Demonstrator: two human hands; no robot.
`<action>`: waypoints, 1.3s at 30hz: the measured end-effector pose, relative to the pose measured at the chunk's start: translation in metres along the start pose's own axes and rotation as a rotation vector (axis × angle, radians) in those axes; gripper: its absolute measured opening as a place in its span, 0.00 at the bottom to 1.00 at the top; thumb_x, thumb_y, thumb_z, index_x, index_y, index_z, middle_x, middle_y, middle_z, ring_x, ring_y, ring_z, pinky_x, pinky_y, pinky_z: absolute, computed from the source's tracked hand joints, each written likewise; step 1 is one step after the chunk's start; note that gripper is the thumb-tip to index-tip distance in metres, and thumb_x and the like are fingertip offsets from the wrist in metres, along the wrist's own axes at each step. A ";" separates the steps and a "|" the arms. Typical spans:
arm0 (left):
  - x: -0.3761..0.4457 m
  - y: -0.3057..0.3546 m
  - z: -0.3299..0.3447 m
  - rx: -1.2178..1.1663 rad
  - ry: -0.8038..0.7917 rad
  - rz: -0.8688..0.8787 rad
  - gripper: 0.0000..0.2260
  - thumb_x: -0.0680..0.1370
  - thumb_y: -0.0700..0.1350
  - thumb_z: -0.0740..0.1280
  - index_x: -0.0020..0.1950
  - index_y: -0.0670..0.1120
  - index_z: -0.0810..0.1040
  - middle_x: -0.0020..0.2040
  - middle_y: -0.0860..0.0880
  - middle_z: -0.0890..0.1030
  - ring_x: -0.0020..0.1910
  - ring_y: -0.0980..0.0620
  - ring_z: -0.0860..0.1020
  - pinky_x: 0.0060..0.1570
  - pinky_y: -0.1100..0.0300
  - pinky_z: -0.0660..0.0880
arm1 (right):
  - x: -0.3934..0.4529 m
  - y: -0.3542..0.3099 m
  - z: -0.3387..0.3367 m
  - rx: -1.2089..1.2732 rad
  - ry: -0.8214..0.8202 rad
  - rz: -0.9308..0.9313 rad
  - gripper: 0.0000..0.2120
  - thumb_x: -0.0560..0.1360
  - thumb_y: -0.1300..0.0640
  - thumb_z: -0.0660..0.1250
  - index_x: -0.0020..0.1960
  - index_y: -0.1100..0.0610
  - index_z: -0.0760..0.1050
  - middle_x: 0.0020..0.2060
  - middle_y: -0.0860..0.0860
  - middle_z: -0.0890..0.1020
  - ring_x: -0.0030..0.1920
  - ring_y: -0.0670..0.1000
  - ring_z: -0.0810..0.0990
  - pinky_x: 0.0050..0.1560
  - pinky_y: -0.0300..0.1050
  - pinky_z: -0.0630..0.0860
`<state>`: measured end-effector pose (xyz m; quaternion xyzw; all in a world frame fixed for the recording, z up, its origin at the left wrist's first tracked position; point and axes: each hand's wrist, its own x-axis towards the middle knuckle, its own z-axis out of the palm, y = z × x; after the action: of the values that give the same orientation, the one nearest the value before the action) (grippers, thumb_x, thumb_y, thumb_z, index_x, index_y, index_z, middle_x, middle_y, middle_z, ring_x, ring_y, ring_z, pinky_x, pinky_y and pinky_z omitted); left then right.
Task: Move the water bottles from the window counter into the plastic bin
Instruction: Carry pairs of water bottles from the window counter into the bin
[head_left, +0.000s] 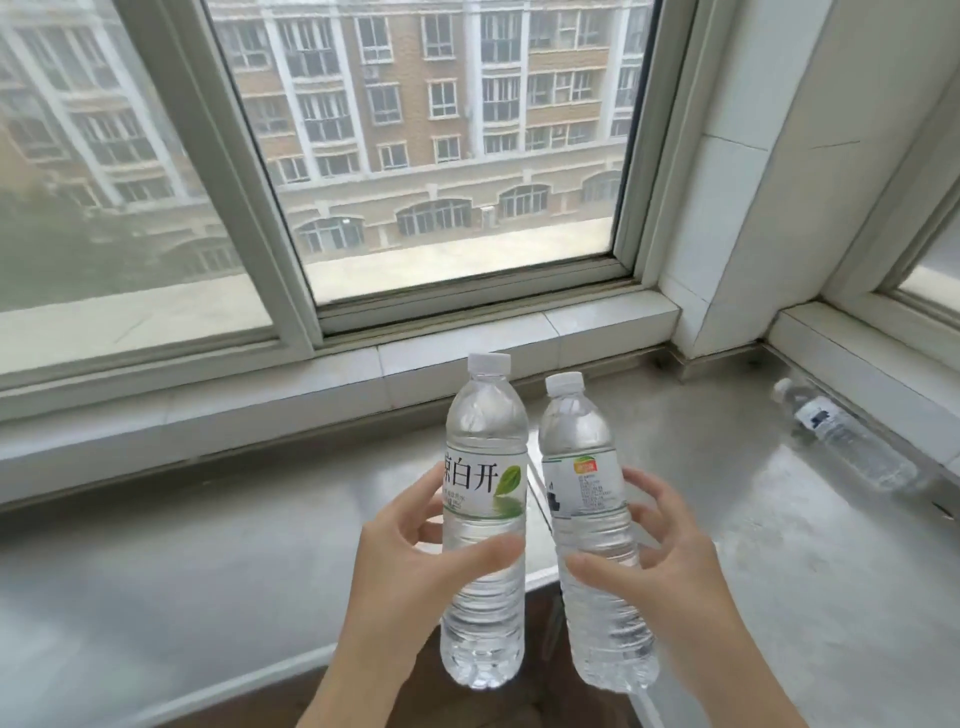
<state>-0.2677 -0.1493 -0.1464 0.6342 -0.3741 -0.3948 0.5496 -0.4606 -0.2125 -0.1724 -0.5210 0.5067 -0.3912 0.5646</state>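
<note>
The left hand (400, 561) and right hand (660, 566) each have fingers wrapped round the ribbed middle of a full, capped bottle, the leaf-label bottle (483, 519) and the second bottle (597, 535), both held upright above the surface (208, 545). Full, they are probably heavy with thin, yielding, smooth walls, so the ribbed waist looks the surest hold. A third bottle (847, 441) lies on its side by the right sill; the bin is out of view.

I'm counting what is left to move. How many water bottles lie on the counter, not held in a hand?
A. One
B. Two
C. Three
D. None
A: one bottle lies on its side on the counter at the right, while the left hand and right hand each hold one upright.
</note>
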 end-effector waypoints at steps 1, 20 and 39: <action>-0.011 0.000 -0.010 -0.011 0.034 -0.007 0.29 0.59 0.38 0.83 0.47 0.66 0.80 0.42 0.64 0.85 0.40 0.59 0.81 0.31 0.75 0.74 | -0.007 -0.002 0.008 -0.004 -0.034 -0.001 0.39 0.57 0.67 0.82 0.58 0.39 0.72 0.51 0.49 0.83 0.42 0.52 0.86 0.46 0.56 0.81; -0.276 -0.040 -0.268 -0.088 0.893 -0.006 0.36 0.49 0.51 0.83 0.53 0.71 0.76 0.46 0.53 0.87 0.40 0.54 0.83 0.37 0.65 0.77 | -0.192 -0.015 0.291 -0.130 -0.947 -0.095 0.38 0.56 0.71 0.80 0.57 0.43 0.73 0.44 0.49 0.85 0.40 0.54 0.86 0.41 0.51 0.81; -0.654 -0.107 -0.464 -0.196 1.811 -0.051 0.35 0.53 0.51 0.82 0.59 0.64 0.77 0.51 0.49 0.87 0.54 0.43 0.83 0.60 0.40 0.77 | -0.586 0.037 0.578 -0.194 -1.906 -0.138 0.35 0.53 0.66 0.81 0.50 0.37 0.78 0.45 0.52 0.85 0.40 0.55 0.86 0.42 0.49 0.81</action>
<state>-0.1074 0.6440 -0.1545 0.6602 0.2499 0.2124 0.6757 -0.0030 0.4723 -0.1448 -0.6932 -0.1672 0.2081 0.6695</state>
